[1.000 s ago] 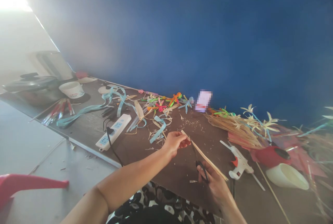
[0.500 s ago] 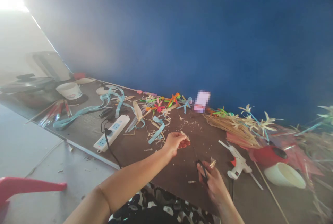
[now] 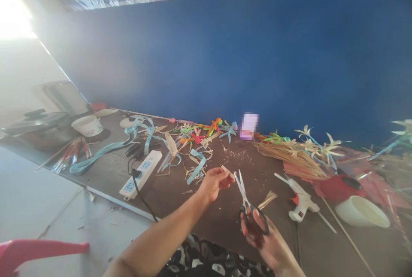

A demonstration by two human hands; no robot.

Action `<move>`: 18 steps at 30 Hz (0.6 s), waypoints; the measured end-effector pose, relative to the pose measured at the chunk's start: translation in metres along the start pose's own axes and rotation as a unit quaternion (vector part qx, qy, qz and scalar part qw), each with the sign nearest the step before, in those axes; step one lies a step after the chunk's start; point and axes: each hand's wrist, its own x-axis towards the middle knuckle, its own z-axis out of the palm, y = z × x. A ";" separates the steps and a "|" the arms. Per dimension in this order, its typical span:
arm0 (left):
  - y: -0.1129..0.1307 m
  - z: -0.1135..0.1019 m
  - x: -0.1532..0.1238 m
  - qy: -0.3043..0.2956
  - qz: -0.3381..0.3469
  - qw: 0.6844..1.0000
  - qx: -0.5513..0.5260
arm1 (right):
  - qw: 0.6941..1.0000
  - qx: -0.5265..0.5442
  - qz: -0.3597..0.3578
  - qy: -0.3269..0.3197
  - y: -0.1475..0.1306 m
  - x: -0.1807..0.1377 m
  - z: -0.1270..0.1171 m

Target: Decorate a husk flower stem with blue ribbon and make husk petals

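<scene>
My left hand (image 3: 215, 181) pinches a short tan leaf strip (image 3: 227, 170) above the dark brown table (image 3: 167, 189). My right hand (image 3: 262, 236) grips black-handled scissors (image 3: 247, 205), whose silver blades stand slightly apart and point up toward the strip. A cut-off tan piece (image 3: 268, 199) lies on the table just right of the scissors. My hands are about a palm's width apart.
A white glue gun (image 3: 301, 199) lies right of the scissors, beside a white cup (image 3: 361, 211) and a red object (image 3: 337, 187). Dry straw bundle (image 3: 289, 156), coloured ribbon flowers (image 3: 206, 129), blue ribbon (image 3: 106, 144) and a white power strip (image 3: 140, 173) cover the table. Blue wall behind.
The long strip held between both hands a second ago has been cut; a piece dropped onto the table. My right hand raised the scissors, blades now up and apart.
</scene>
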 end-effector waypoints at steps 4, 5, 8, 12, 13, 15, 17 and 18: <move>0.015 -0.003 -0.013 -0.015 0.021 0.999 0.022 | 0.999 -0.030 -0.009 0.019 0.006 -0.016 0.003; 0.018 -0.003 -0.015 -0.021 0.024 0.999 0.022 | 0.999 -0.041 -0.009 0.029 0.006 -0.019 0.002; 0.024 -0.004 -0.019 -0.034 0.027 0.999 0.030 | 0.995 -0.078 -0.015 0.062 0.007 -0.022 -0.001; 0.024 -0.001 -0.022 -0.049 0.041 0.996 0.059 | 0.991 -0.102 -0.068 0.061 0.003 -0.015 0.001; 0.022 0.001 -0.023 -0.056 0.046 0.995 0.071 | 0.987 -0.115 -0.088 0.063 0.002 -0.012 0.003; 0.017 0.006 -0.025 -0.062 0.056 0.991 0.100 | 0.975 -0.152 -0.143 0.084 -0.001 -0.004 0.008; 0.010 0.011 -0.028 -0.056 0.066 0.987 0.134 | 0.952 -0.188 -0.212 0.114 -0.004 0.006 0.015; 0.007 0.013 -0.029 -0.051 0.070 0.985 0.149 | 0.941 -0.201 -0.242 0.125 -0.005 0.011 0.018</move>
